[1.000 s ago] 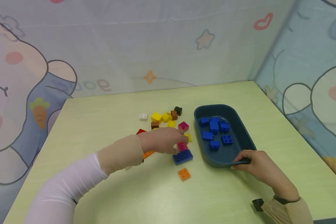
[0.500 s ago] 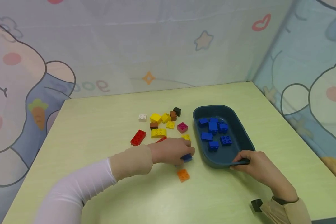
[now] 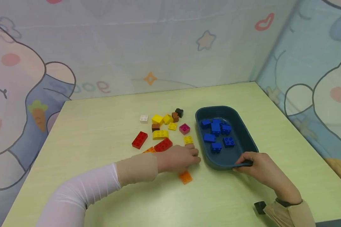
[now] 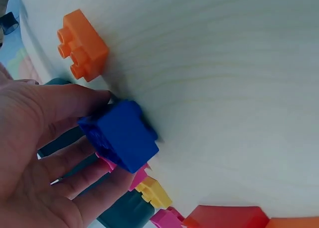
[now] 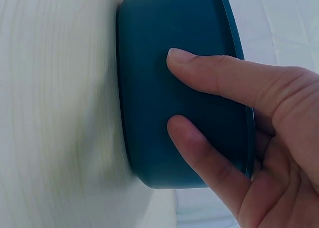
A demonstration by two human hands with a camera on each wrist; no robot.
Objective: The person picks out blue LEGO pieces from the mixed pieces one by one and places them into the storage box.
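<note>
My left hand (image 3: 178, 159) pinches a blue building brick (image 4: 128, 136) between thumb and fingers, low over the table. In the head view the hand hides this brick. An orange brick (image 3: 185, 177) lies just on the near side of the hand, and a yellow brick (image 3: 188, 139) just beyond it. Behind the held brick, a pink brick (image 4: 139, 178) partly shows in the left wrist view. My right hand (image 3: 254, 162) grips the near end of a dark teal tray (image 3: 248, 132), fingers over its rim and thumb on its outer wall. Several blue bricks (image 3: 228, 142) lie inside the tray.
Left of the tray lie loose bricks: red (image 3: 140, 140), a longer red (image 3: 163, 145), a curved yellow (image 3: 160, 135), white (image 3: 144, 119), brown (image 3: 155, 127), black (image 3: 179, 112) and magenta (image 3: 184, 128). A printed cloth (image 3: 125, 56) hangs behind the table.
My left hand has come nearer and slightly right from the pink and yellow bricks, and has taken hold of the blue brick. My right hand keeps its grip on the tray.
</note>
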